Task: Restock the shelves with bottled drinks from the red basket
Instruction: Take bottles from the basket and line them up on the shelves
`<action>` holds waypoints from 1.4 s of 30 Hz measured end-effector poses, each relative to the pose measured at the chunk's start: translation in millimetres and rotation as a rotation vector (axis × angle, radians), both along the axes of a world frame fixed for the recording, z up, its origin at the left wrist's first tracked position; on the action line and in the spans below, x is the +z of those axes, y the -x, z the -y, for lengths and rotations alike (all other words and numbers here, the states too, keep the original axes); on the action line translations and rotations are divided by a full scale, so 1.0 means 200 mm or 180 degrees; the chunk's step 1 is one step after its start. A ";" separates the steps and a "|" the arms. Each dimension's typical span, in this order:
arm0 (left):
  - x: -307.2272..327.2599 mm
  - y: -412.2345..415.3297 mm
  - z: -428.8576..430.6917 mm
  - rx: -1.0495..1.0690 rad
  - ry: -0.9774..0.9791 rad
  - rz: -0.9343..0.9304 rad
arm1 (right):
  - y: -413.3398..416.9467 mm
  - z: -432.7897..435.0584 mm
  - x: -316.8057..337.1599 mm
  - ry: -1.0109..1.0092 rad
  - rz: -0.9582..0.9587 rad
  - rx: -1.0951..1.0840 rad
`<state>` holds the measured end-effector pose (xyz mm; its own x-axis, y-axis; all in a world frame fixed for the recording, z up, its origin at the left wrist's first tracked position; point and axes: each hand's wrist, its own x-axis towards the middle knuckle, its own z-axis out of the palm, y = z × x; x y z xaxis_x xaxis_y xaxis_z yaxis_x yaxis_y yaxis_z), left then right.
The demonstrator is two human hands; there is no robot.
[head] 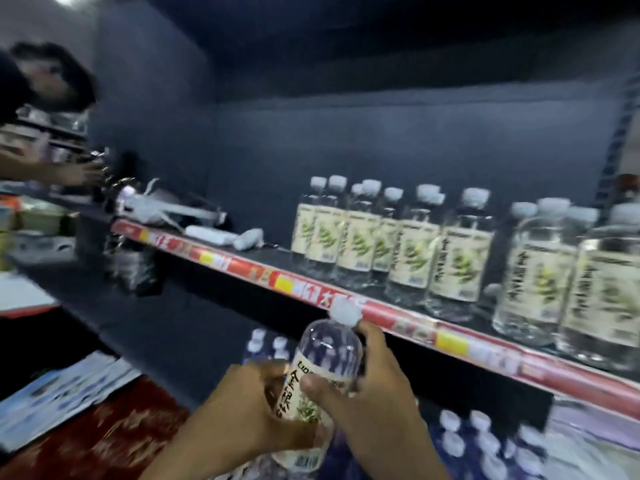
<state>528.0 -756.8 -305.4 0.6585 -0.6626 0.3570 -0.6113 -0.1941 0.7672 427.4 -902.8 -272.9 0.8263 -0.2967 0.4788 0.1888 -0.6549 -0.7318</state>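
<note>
Bottled drink (327, 368): how is it to be described?

A clear plastic body is seen, closed by a white cap (344, 314) and wrapped in a cream label printed with black characters and a green sprig. It is tilted, with the cap pointed up toward the red price strip (398, 315).

Where is it held?

It is held just below and in front of the shelf (263, 252). Its lower half is gripped by the left hand (242, 410), fingers curled round the label. Its upper half is clasped by the right hand (377, 393), thumb laid across the label.

How many are counted?

One bottle is held in two hands. On the shelf, about twelve matching bottles (453, 261) are stood upright, counted by their caps; an exact figure is prevented by blur. Blue-labelled bottles (485, 441) are packed below, too smeared to be counted. One other person (52, 81) is seen at the far left.
</note>
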 end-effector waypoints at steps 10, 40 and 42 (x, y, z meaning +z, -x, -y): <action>0.41 0.12 0.34 -0.0893 0.0867 -0.0341 | 0.32 0.27 0.44 -0.0166 0.0590 0.0013; 0.71 -1.36 0.29 0.0331 0.1620 -0.0326 | -1.28 0.01 0.45 0.0602 0.0084 0.0138; 0.67 -1.45 0.30 0.0211 0.1481 -0.0421 | -1.33 0.01 0.44 0.0568 -0.0057 0.0130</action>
